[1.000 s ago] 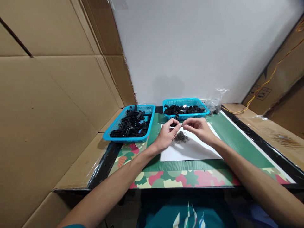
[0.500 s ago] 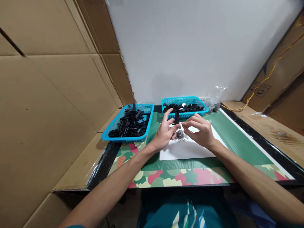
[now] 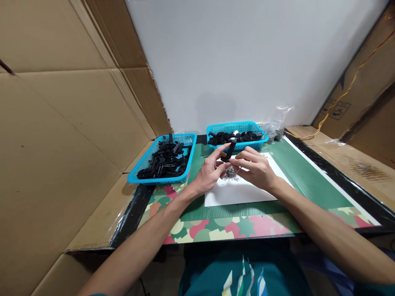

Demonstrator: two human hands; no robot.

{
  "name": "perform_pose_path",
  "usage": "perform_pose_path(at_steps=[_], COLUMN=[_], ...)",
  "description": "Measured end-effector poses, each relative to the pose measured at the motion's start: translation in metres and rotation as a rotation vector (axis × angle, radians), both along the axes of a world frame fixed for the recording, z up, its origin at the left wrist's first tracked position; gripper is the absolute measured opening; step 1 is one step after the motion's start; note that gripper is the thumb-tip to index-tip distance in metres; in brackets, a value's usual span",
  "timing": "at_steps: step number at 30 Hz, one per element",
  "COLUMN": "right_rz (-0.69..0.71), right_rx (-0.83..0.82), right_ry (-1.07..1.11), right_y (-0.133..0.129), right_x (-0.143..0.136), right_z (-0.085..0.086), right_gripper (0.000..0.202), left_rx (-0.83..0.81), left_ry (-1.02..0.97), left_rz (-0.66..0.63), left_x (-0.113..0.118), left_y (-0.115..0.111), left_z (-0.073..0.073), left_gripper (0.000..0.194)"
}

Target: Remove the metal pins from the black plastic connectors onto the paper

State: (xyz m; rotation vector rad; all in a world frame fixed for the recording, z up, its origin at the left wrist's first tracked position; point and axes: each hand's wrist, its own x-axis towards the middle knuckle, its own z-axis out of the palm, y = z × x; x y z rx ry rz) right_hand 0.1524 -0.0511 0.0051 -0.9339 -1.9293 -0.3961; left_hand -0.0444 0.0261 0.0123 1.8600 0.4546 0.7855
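Note:
Held up over the white paper (image 3: 239, 195) is a black plastic part (image 3: 231, 152), an elongated piece tilted to the right. My left hand (image 3: 210, 172) grips its lower end between thumb and fingers. Against the same end, my right hand (image 3: 258, 169) is closed in a pinch. A thin, light-coloured sliver shows by its fingertips, too small to name. Just below both hands, a heap of tiny shiny metal pieces (image 3: 230, 173) lies on the paper, partly covered by the fingers.
On the left stands a blue basket (image 3: 132, 177) full of black plastic parts. Another blue basket (image 3: 259, 144) with black parts is behind my hands, beside a clear plastic bag (image 3: 275, 128). A green mat (image 3: 314, 185) covers the table. Cardboard (image 3: 77, 123) walls the left side.
The black part has tipped from upright to leaning right, and its top now shows a shiny spot. My right fingers have moved in closer to its lower end.

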Motion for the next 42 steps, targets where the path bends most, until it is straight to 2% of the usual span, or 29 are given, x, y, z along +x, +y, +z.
perform_pose_path(at_steps=[4,12,18,23,25,28,32,34,37,42], right_rz=[0.033,0.058,0.044,0.037,0.035,0.022,-0.008,-0.012,-0.019,-0.078], right_rx=[0.007,-0.102,-0.129,-0.094,-0.083,-0.095,-0.188,-0.229,-0.292,-0.535], right_ry=[0.034,0.1,0.054,0.084,0.099,0.12,0.113,0.105,0.1,0.184], right_y=[-0.001,-0.003,-0.002,-0.002,-0.004,-0.011,-0.025,-0.031,-0.04,-0.055], right_x=[-0.002,-0.007,-0.003,0.005,0.009,0.014,0.022,0.024,0.026,0.033], right_z=[0.004,0.007,0.008,0.011,0.013,0.016,0.014,0.011,0.006,0.009], right_gripper=[0.015,0.018,0.019,0.015,0.014,0.013,0.014,0.014,0.012,0.033], left_rx=[0.016,-0.077,-0.17,-0.216,-0.209,-0.11,0.129,0.221,0.357,0.449], left_ry=[0.006,0.067,0.092,0.071,0.081,0.092,0.12,0.13,0.156,0.198], left_rz=[-0.015,-0.13,-0.132,-0.268,-0.284,-0.201,0.048,0.135,0.175,0.198], left_x=[0.0,-0.003,-0.005,-0.002,-0.002,-0.001,0.002,0.004,0.006,0.008], left_y=[0.001,0.009,0.008,0.005,0.002,-0.002,-0.011,-0.017,-0.026,-0.037], left_z=[0.0,0.003,0.005,0.01,0.012,0.012,0.008,0.006,0.003,-0.003], left_gripper=[0.058,0.063,0.077,0.075,0.073,0.066,0.066,0.055,0.023,0.016])
